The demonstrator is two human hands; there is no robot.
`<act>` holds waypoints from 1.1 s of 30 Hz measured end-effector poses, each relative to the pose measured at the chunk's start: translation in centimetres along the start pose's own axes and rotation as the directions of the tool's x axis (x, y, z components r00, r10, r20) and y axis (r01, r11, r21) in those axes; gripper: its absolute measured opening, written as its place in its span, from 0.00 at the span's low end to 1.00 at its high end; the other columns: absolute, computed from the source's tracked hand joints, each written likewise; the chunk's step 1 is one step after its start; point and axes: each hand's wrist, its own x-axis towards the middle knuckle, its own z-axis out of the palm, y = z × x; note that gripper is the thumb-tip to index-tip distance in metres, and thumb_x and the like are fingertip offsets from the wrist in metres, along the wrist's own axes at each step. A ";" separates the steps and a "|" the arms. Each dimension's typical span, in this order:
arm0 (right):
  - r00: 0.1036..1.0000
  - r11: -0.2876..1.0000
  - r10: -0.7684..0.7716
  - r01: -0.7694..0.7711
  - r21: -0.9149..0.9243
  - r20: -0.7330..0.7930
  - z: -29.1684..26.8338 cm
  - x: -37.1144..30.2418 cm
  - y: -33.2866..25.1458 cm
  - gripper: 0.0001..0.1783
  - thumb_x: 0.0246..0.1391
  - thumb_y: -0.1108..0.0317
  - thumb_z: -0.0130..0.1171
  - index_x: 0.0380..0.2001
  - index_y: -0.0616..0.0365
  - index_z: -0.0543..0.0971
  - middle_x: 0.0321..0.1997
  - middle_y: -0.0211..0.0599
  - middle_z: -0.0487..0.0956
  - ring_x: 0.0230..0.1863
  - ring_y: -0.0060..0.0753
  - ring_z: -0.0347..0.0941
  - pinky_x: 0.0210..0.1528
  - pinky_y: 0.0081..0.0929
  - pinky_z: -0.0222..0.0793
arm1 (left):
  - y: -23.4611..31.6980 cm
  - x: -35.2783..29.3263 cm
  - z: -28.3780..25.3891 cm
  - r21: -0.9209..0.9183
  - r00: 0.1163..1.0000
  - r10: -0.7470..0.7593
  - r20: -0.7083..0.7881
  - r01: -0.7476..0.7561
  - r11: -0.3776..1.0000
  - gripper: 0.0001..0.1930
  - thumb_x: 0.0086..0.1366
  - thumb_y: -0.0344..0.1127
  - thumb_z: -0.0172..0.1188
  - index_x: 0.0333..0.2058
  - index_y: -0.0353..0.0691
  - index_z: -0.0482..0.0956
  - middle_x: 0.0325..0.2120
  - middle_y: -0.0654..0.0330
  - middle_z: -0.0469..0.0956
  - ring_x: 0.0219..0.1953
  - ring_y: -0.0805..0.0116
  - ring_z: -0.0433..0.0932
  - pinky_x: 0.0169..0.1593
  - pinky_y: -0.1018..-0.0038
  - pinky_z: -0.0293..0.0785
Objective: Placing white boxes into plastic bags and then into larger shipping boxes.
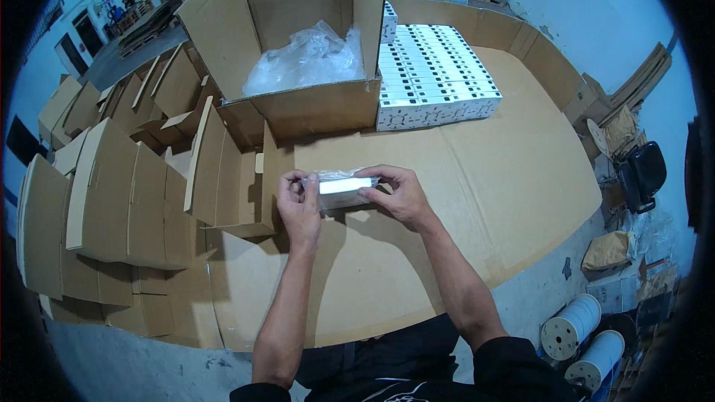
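Note:
A small white box (344, 192) with clear plastic film along its far edge is held level above the cardboard-covered table (447, 208). My left hand (299, 205) grips its left end, thumb on top. At the right end, my right hand (398, 195) pinches it between thumb and fingers. Just left of my left hand stands an open cardboard box (267, 179). Beyond my hands, a large open carton (313, 115) holds crumpled clear plastic bags (305, 59). To its right lie tight rows of white printed boxes (439, 74).
Many open cardboard boxes (149, 193) crowd the table's left side. A low cardboard wall (547, 52) rims the far right edge. On the floor at right are white cable spools (572, 325), a black chair (642, 175) and a brown paper package (607, 251).

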 end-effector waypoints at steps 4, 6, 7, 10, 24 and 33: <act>0.999 0.998 -0.033 0.032 0.051 0.025 -0.2 0.0 0.4 0.15 0.57 0.74 0.67 0.49 0.60 0.84 0.47 0.35 0.84 0.44 0.23 0.80 0.44 0.21 0.79 | 1.7 -1.6 0.1 0.521 0.786 0.612 0.088 -0.560 0.644 0.13 0.64 0.26 0.65 0.44 0.37 0.73 0.40 0.56 0.78 0.45 0.62 0.76 0.55 0.61 0.72; 0.998 0.998 -0.044 0.042 0.055 0.034 -0.4 0.2 0.8 0.15 0.58 0.74 0.67 0.49 0.61 0.84 0.47 0.35 0.84 0.45 0.23 0.80 0.45 0.21 0.80 | 2.0 -2.1 0.1 0.538 0.660 0.693 0.289 -0.711 0.453 0.13 0.62 0.25 0.66 0.44 0.38 0.74 0.40 0.57 0.78 0.46 0.60 0.76 0.57 0.59 0.72; 0.997 0.997 -0.054 0.051 0.062 0.048 -0.4 0.2 0.9 0.15 0.58 0.74 0.66 0.49 0.61 0.84 0.48 0.35 0.84 0.45 0.23 0.79 0.45 0.21 0.80 | 2.4 -2.4 0.3 0.508 0.503 0.718 0.481 -0.828 0.240 0.14 0.61 0.24 0.67 0.43 0.38 0.75 0.40 0.57 0.77 0.47 0.58 0.77 0.58 0.58 0.72; 0.993 0.994 -0.105 0.104 0.017 0.051 -0.4 0.2 0.6 0.15 0.58 0.74 0.67 0.48 0.62 0.84 0.47 0.35 0.84 0.47 0.23 0.79 0.46 0.22 0.79 | 2.8 -2.3 1.1 0.469 0.515 0.657 0.551 -0.842 0.267 0.14 0.57 0.22 0.69 0.42 0.38 0.80 0.41 0.57 0.80 0.48 0.55 0.78 0.59 0.55 0.73; 0.939 0.840 -0.343 0.318 -0.440 0.024 -0.8 -0.1 -1.1 0.18 0.55 0.74 0.66 0.51 0.58 0.83 0.48 0.40 0.84 0.47 0.40 0.79 0.47 0.35 0.77 | 0.9 -0.3 -0.5 0.226 0.909 0.032 0.417 -0.137 0.964 0.19 0.64 0.23 0.66 0.53 0.37 0.74 0.47 0.59 0.79 0.50 0.71 0.78 0.52 0.75 0.75; 0.928 0.709 -0.306 0.372 -0.599 0.215 -0.5 2.7 -3.0 0.14 0.53 0.79 0.63 0.45 0.63 0.81 0.40 0.50 0.81 0.40 0.52 0.78 0.46 0.43 0.75 | 0.7 -2.2 -1.7 0.512 0.964 0.017 0.267 -0.156 0.845 0.24 0.67 0.26 0.62 0.60 0.32 0.67 0.48 0.45 0.79 0.51 0.57 0.81 0.55 0.67 0.75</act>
